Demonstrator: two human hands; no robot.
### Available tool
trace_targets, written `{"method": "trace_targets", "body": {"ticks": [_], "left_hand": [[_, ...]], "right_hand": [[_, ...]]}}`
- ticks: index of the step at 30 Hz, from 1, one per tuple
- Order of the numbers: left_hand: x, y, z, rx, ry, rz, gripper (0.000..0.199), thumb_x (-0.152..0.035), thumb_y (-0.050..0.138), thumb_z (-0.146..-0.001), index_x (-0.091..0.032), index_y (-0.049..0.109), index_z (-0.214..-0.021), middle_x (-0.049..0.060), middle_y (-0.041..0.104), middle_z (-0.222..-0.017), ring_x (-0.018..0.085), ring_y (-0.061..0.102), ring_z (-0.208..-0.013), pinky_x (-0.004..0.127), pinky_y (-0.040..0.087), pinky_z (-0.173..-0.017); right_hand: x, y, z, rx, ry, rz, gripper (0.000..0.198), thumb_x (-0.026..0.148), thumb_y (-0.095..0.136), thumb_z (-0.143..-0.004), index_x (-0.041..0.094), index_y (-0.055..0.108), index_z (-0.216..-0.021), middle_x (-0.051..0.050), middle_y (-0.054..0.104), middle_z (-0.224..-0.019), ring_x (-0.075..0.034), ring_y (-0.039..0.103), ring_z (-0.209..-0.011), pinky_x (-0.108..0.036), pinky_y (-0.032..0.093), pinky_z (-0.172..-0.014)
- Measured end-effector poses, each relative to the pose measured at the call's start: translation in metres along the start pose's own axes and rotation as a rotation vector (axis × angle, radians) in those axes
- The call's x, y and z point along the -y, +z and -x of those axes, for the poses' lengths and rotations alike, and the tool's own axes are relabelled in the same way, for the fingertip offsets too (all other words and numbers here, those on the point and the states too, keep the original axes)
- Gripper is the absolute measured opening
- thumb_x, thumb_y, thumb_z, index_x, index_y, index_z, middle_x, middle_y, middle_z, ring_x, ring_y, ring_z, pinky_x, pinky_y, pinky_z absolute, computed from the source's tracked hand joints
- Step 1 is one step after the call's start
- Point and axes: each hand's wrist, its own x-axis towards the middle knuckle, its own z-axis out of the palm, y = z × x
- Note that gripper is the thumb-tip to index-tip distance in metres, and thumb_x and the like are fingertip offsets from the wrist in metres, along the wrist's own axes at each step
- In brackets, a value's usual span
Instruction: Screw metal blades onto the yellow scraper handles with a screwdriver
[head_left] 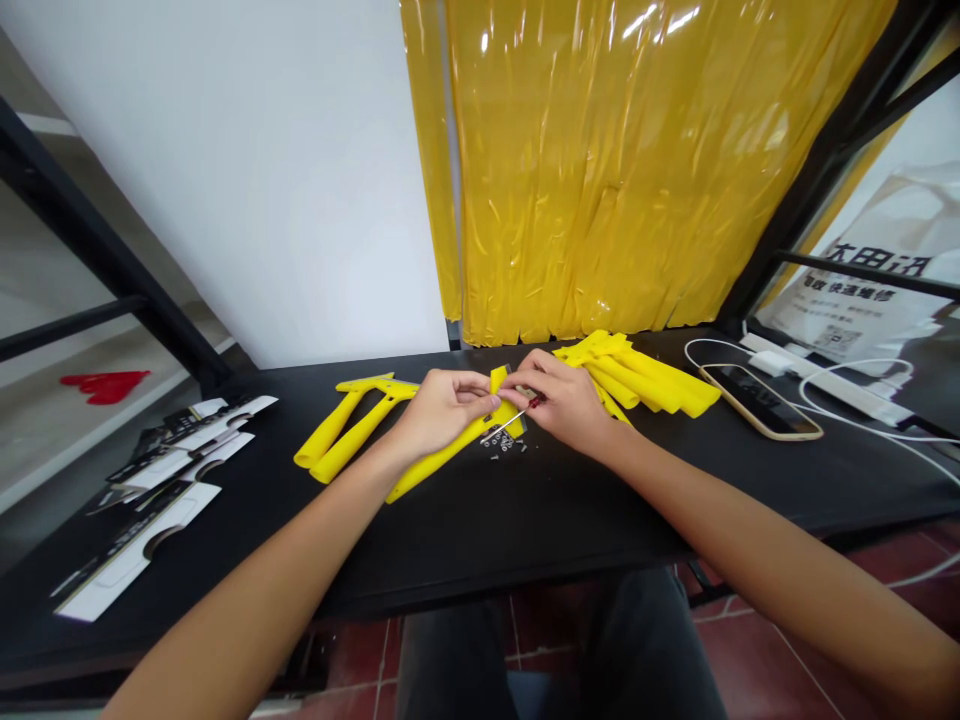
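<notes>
My left hand (446,410) pinches a yellow T-shaped plastic tool with a long handle (424,472) near its head, fingers closed around it. Its handle slants down towards me over the black table. My right hand (564,402) is closed on a small screwdriver with a dark red handle (535,400); the metal shaft points down to the left. The right thumb and forefinger also meet at the tool's head, where a small part may be hidden. Beneath the hands lies a small pile of metal screws and nuts (504,441).
Yellow tools of the same shape (337,430) lie on the left; several more are piled (649,375) behind my right hand. Printed cardboard sleeves (142,550) lie far left. A phone (765,402), white cables and a power strip (832,380) occupy the right.
</notes>
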Motion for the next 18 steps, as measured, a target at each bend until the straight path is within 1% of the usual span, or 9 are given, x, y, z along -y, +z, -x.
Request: {"method": "trace_targets", "body": {"ticks": [3, 8, 11, 14, 16, 18], "left_hand": [[0.0, 0.0, 0.0, -0.003, 0.015, -0.016, 0.015, -0.029, 0.073, -0.08, -0.017, 0.074, -0.089, 0.008, 0.075, -0.092, 0.019, 0.069, -0.083, 0.034, 0.053, -0.078], [-0.002, 0.002, 0.0, -0.021, 0.029, -0.018, 0.015, -0.031, 0.074, -0.08, -0.016, 0.073, -0.086, 0.007, 0.075, -0.089, 0.02, 0.069, -0.083, 0.034, 0.053, -0.079], [-0.003, 0.002, 0.0, -0.03, 0.031, -0.015, 0.017, -0.031, 0.072, -0.081, -0.016, 0.073, -0.089, 0.007, 0.075, -0.091, 0.02, 0.069, -0.084, 0.035, 0.053, -0.08], [-0.002, 0.003, 0.0, -0.046, 0.064, -0.036, 0.016, -0.03, 0.071, -0.083, -0.016, 0.072, -0.089, 0.007, 0.075, -0.09, 0.02, 0.069, -0.085, 0.035, 0.054, -0.08], [0.0, 0.003, -0.001, -0.055, 0.11, -0.07, 0.015, -0.03, 0.07, -0.083, -0.017, 0.072, -0.089, 0.006, 0.075, -0.09, 0.02, 0.069, -0.086, 0.034, 0.054, -0.081], [0.001, 0.002, -0.001, -0.062, 0.148, -0.113, 0.015, -0.03, 0.068, -0.085, -0.017, 0.073, -0.091, 0.005, 0.074, -0.091, 0.02, 0.068, -0.087, 0.034, 0.053, -0.082]], "right_hand": [[0.001, 0.0, 0.0, 0.016, 0.008, 0.009, 0.021, 0.034, 0.059, -0.097, 0.02, 0.075, -0.094, -0.003, 0.066, -0.087, -0.011, 0.059, -0.069, -0.026, 0.039, -0.055], [0.004, -0.003, 0.002, 0.043, -0.031, 0.153, 0.023, 0.034, 0.055, -0.099, 0.022, 0.075, -0.099, -0.004, 0.067, -0.087, -0.013, 0.058, -0.069, -0.029, 0.034, -0.054], [0.008, -0.002, 0.003, 0.037, 0.017, 0.137, 0.024, 0.034, 0.054, -0.099, 0.022, 0.074, -0.096, -0.005, 0.068, -0.089, -0.014, 0.058, -0.071, -0.03, 0.034, -0.056], [0.011, 0.001, 0.001, 0.008, 0.147, -0.044, 0.021, 0.032, 0.058, -0.096, 0.02, 0.073, -0.089, -0.004, 0.065, -0.087, -0.014, 0.057, -0.072, -0.028, 0.038, -0.06], [0.012, 0.004, -0.002, -0.01, 0.286, -0.241, 0.017, 0.032, 0.063, -0.092, 0.02, 0.07, -0.083, -0.002, 0.06, -0.081, -0.013, 0.053, -0.069, -0.028, 0.04, -0.061], [0.01, 0.006, -0.005, -0.022, 0.458, -0.446, 0.015, 0.034, 0.073, -0.084, 0.02, 0.066, -0.082, 0.001, 0.054, -0.074, -0.013, 0.048, -0.065, -0.027, 0.04, -0.061]]}}
